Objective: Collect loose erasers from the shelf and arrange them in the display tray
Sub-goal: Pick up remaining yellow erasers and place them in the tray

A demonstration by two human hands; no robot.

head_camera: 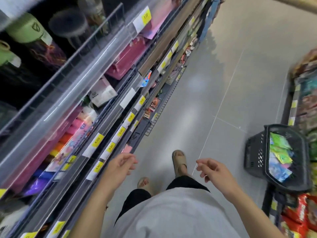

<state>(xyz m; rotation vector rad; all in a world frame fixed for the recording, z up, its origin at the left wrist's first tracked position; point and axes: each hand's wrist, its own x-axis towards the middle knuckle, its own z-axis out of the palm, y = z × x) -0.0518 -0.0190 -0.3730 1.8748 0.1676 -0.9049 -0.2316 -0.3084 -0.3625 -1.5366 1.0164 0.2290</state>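
Shelf (pixel 96 107) of pink cases and yellow price tags (pixel 97 139) sits left of our left hand (pixel 120 166); its grip is loose, holding nothing. Right hand (pixel 214 170) likewise slack and empty, black basket (pixel 253 152) to its right. We can't spot erasers or tray; risk: blurred view, grabbing wrong stock.

Dark basket (pixel 253 152) on grey floor (pixel 223 83)

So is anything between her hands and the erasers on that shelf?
No erasers or tray can be made out. Both hands, left and right, hang empty over the aisle floor, beside the shelf with its clear front guards.
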